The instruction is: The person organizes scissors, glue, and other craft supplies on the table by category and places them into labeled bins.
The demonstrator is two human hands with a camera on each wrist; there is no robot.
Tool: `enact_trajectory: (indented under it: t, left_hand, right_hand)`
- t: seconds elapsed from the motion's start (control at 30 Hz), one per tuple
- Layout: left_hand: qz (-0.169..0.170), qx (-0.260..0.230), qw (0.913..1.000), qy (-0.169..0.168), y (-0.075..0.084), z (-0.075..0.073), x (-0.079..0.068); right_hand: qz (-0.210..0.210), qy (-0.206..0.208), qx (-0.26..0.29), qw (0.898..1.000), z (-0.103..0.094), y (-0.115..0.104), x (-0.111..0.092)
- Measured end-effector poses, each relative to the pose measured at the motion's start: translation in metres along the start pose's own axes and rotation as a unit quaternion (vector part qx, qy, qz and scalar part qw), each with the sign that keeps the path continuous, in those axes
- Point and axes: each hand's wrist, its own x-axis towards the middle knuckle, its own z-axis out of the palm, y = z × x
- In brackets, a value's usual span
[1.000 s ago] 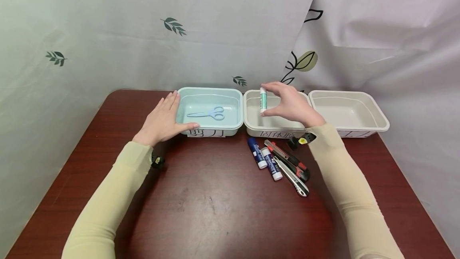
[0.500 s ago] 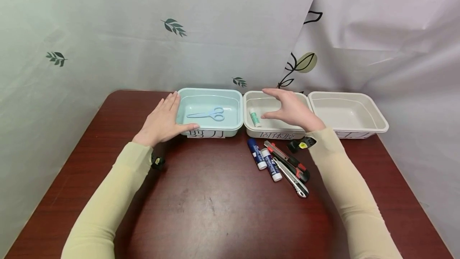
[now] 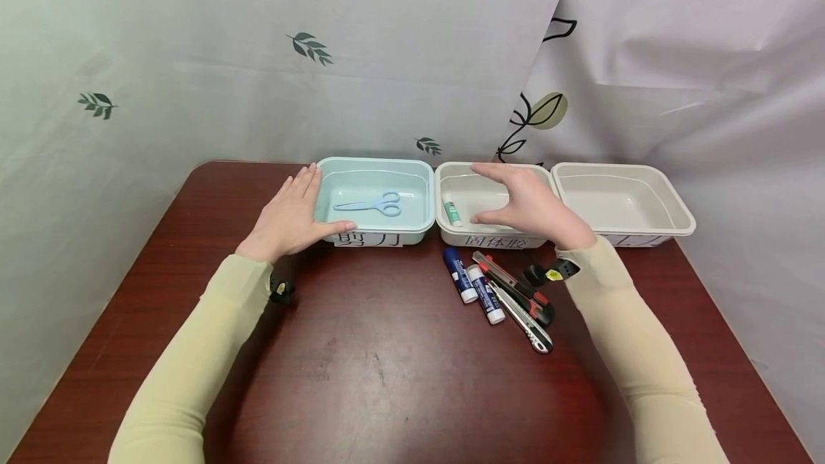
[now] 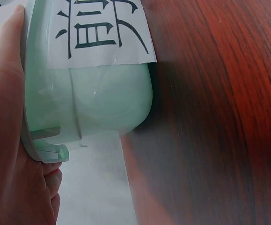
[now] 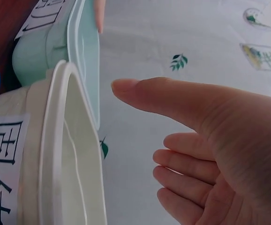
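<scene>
My left hand (image 3: 290, 213) rests on the left end of the light blue bin (image 3: 377, 162), fingers straight along its rim and thumb across the front rim. Light blue scissors (image 3: 389, 204) lie inside that bin. Over the cream middle bin (image 3: 496, 233) hovers my right hand (image 3: 528, 203), thumb and fingers spread with nothing between them. A small green and white glue stick (image 3: 452, 213) lies at the left inside the middle bin. In the right wrist view the thumb (image 5: 163, 96) is stretched out above the bin's opening.
A second cream bin (image 3: 619, 199) stands at the right of the row. In front of the middle bin lie a blue glue stick (image 3: 459, 274), another one (image 3: 485, 294), and red-black (image 3: 515, 285) and silver-black (image 3: 523, 319) utility knives. A pale curtain (image 3: 412, 56) hangs behind the table.
The right hand has let go of the green glue stick, which dropped into the middle bin and now lies at its left. That hand has since shifted slightly right. The left hand stays put.
</scene>
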Motion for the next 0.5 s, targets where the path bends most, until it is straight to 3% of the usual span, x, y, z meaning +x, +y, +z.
enact_trajectory:
  t: [0.5]
  left_hand:
    - [0.001, -0.008, 1.0, 0.003, -0.001, 0.001, 0.001]
  right_hand:
    - [-0.058, -0.007, -0.01, 0.998, -0.004, -0.023, -0.015]
